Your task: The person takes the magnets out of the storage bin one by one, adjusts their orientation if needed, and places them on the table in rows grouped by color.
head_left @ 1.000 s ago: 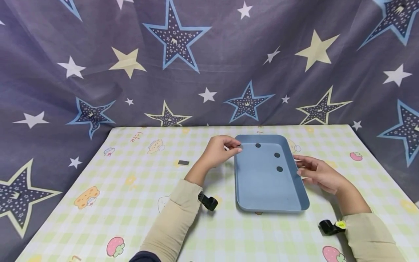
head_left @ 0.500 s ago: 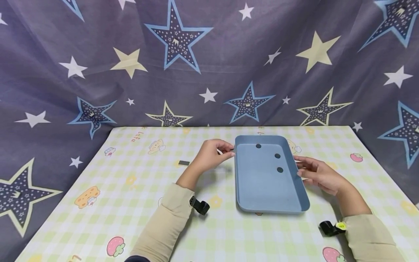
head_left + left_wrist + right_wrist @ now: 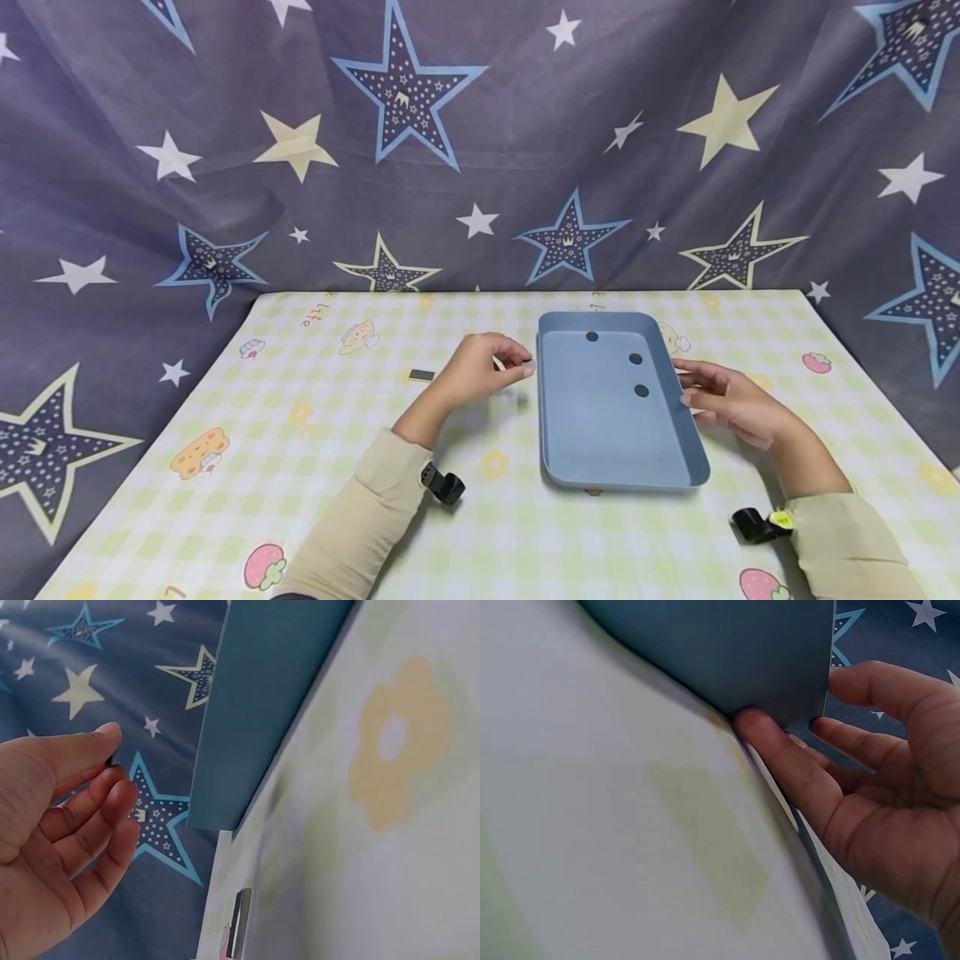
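A blue rectangular tray (image 3: 607, 442) stands on the cloth, with several small dark discs in view; one, a black disc (image 3: 641, 391), lies inside near its right side. Just left of the tray my left hand (image 3: 480, 367) pinches another small dark disc (image 3: 111, 760) between thumb and fingertips, mostly hidden by them. My right hand (image 3: 735, 404) holds the tray's right wall; in the right wrist view its thumb is at the rim and a finger presses low on the outer side.
Left of my left hand lies a small dark rectangular block (image 3: 422, 376) with a pale edge. A checkered cloth (image 3: 300, 500) covers the table, and a starry curtain (image 3: 465, 183) hangs behind it.
My left hand has drawn out from over the tray's upper left corner, leftward and toward me, taking a disc with it. The right hand and tray have stayed put.
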The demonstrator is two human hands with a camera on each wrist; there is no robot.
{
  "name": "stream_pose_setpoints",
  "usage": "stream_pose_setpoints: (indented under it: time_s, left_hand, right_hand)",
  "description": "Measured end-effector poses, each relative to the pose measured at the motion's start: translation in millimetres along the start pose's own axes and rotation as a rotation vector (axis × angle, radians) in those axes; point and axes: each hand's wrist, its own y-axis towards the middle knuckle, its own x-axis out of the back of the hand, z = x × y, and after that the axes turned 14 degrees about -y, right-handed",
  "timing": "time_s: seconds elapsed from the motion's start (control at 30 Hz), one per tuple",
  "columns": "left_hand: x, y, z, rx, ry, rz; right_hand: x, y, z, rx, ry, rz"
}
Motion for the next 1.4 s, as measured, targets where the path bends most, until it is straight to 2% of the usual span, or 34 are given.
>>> stream_pose_setpoints:
  time_s: [0.33,0.57,0.77,0.9,1.13,1.4]
  left_hand:
    - [1.0,-9.8,3.0,0.007,0.033,0.072]
    - [2.7,-15.7,5.8,0.004,-0.003,0.103]
    - [4.4,-18.1,10.7,0.007,0.024,0.185]
    - [5.1,-19.6,14.6,0.031,0.044,0.247]
    - [3.0,-22.6,17.6,0.131,-0.026,0.365]
    - [0.1,-22.4,21.0,0.164,-0.002,0.394]
  right_hand:
    - [-0.8,0.0,0.4,-0.006,-0.002,-0.009]
    - [-0.6,0.0,0.7,-0.011,-0.004,-0.009]
    - [-0.2,-0.1,0.4,-0.004,-0.006,-0.01]
    - [-0.2,-0.1,0.6,0.004,-0.001,-0.008]
    - [-0.5,-0.2,1.0,0.002,0.005,-0.009]
    - [0.0,-0.7,1.7,-0.005,0.001,-0.007]
